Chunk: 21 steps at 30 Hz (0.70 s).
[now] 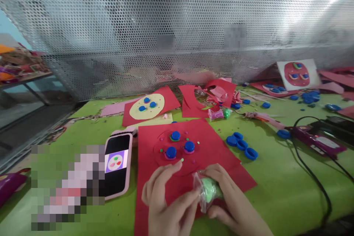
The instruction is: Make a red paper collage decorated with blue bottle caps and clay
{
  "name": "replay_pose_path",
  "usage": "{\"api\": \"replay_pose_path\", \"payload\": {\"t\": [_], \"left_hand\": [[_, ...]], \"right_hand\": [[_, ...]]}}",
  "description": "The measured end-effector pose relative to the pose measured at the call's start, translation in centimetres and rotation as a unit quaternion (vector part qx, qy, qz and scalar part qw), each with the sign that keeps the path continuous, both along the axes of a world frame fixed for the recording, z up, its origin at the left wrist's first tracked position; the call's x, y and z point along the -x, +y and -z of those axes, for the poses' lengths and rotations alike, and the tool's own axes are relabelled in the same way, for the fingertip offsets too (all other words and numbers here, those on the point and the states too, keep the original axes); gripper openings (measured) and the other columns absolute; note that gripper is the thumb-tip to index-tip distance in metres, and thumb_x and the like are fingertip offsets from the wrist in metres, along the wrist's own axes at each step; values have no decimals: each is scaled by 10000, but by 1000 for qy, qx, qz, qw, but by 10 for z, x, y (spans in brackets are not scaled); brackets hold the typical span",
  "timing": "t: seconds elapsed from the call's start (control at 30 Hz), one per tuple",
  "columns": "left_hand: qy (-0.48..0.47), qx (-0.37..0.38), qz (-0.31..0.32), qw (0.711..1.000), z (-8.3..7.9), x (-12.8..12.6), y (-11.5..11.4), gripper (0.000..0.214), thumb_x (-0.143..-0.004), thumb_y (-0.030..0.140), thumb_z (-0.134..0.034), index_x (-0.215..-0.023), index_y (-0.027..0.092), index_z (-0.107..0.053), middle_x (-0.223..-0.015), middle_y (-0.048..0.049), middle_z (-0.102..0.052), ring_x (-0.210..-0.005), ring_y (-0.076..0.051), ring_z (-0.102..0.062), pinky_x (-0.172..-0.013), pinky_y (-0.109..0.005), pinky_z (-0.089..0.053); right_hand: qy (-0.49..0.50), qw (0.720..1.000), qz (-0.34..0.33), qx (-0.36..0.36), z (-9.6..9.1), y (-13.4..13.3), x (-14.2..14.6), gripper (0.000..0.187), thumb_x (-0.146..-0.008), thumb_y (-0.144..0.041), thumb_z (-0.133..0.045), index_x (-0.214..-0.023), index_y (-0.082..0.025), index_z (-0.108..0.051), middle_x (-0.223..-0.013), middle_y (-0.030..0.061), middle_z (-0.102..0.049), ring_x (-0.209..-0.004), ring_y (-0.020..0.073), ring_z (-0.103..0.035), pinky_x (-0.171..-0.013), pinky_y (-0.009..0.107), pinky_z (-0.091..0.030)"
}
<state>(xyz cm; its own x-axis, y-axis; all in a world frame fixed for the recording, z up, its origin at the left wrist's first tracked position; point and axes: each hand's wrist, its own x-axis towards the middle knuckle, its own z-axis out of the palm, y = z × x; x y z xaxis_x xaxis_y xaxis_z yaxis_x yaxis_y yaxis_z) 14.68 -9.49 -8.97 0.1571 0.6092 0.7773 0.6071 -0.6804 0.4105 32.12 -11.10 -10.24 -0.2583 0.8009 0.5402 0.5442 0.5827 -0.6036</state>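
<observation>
My right hand (228, 195) is closed around a small clear plastic bag of light green clay (209, 189). My left hand (167, 199) has its fingers apart; one fingertip is at a tiny light green clay dot (182, 160), and the thumb reaches to the bag's edge. Under both hands lies red paper (149, 177) with a circle outline on it. Inside the circle sit three blue bottle caps (170, 152) with clay along their lower edges, pink on two and green on one. Small pink, green and white dots are scattered around them.
A phone (117, 166) showing a round design lies left. Loose blue caps (242, 145) are at the right. Behind are a cream circle with caps (147, 113), cut red paper (190, 107) and a perforated metal panel (124, 44). A black cable (309, 169) crosses the right side.
</observation>
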Motion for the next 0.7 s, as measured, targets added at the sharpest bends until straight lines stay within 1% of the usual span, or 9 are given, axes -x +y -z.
{"api": "replay_pose_path", "payload": {"t": [0.1, 0.2, 0.23, 0.3, 0.37, 0.43, 0.53, 0.6, 0.7], "left_hand": [[-63, 149, 28, 987, 3, 5, -1, 148, -816, 337, -597, -707, 313, -695, -1237, -13, -520, -1102, -254, -527, -939, -426, -406], [-125, 252, 35, 959, 2, 6, -3, 251, -758, 467, -630, -619, 263, -677, -1144, -43, -581, -985, -244, -594, -906, -401, -466], [-137, 260, 34, 955, 1, 5, -4, 254, -755, 465, -634, -610, 260, -677, -1095, -44, -602, -964, -238, -601, -904, -392, -470], [-142, 236, 26, 961, -2, 3, -5, 199, -767, 413, -636, -635, 276, -693, -972, -31, -638, -933, -215, -603, -901, -355, -472], [-138, 203, 29, 969, -6, 2, -5, 129, -772, 351, -636, -684, 299, -714, -861, -10, -657, -880, -184, -612, -841, -286, -496], [-155, 223, 43, 961, -10, 3, -4, 116, -777, 341, -626, -737, 307, -729, -825, 0, -673, -819, -156, -631, -737, -212, -521], [-198, 329, 51, 922, -15, 6, -2, 171, -756, 415, -637, -794, 293, -751, -872, -11, -706, -792, -143, -662, -645, -151, -530], [-221, 383, 61, 895, -16, 6, -1, 231, -737, 464, -646, -829, 283, -757, -881, -23, -729, -782, -141, -671, -656, -144, -533], [-284, 432, 57, 854, -16, 5, -2, 269, -723, 476, -665, -877, 273, -751, -886, -19, -747, -779, -114, -662, -698, -115, -515]], "right_hand": [[5, 1000, -12, 7, 0, 0, -1, 512, -863, -565, -436, -1255, -239, -389, -1052, 77, -533, -968, 204, -561, -823, 264, -478], [25, 999, -27, 14, 1, -1, -1, 508, -868, -568, -428, -1263, -252, -378, -1059, 71, -516, -974, 203, -545, -831, 272, -471], [30, 999, -29, 15, 1, -1, -1, 521, -863, -580, -422, -1265, -252, -374, -1062, 72, -512, -980, 205, -539, -838, 278, -467], [31, 999, -32, 13, 2, -1, -1, 543, -854, -597, -415, -1268, -249, -369, -1063, 72, -504, -978, 207, -529, -846, 288, -460], [27, 999, -33, 10, 2, -2, -1, 551, -850, -601, -419, -1268, -246, -367, -1069, 74, -498, -978, 207, -521, -847, 293, -454], [34, 999, -31, 14, 2, -2, -1, 538, -855, -592, -421, -1264, -245, -370, -1078, 75, -492, -988, 206, -515, -857, 294, -447], [60, 998, -11, 25, 2, -2, -2, 496, -877, -568, -411, -1250, -243, -374, -1093, 75, -484, -1017, 206, -504, -881, 294, -431], [70, 997, -1, 24, 2, -2, -4, 467, -893, -545, -407, -1245, -240, -373, -1101, 74, -482, -1027, 204, -501, -889, 288, -423], [77, 997, 4, 17, 3, -1, -6, 418, -915, -491, -413, -1248, -244, -363, -1121, 74, -480, -1046, 199, -493, -892, 272, -416]]}}
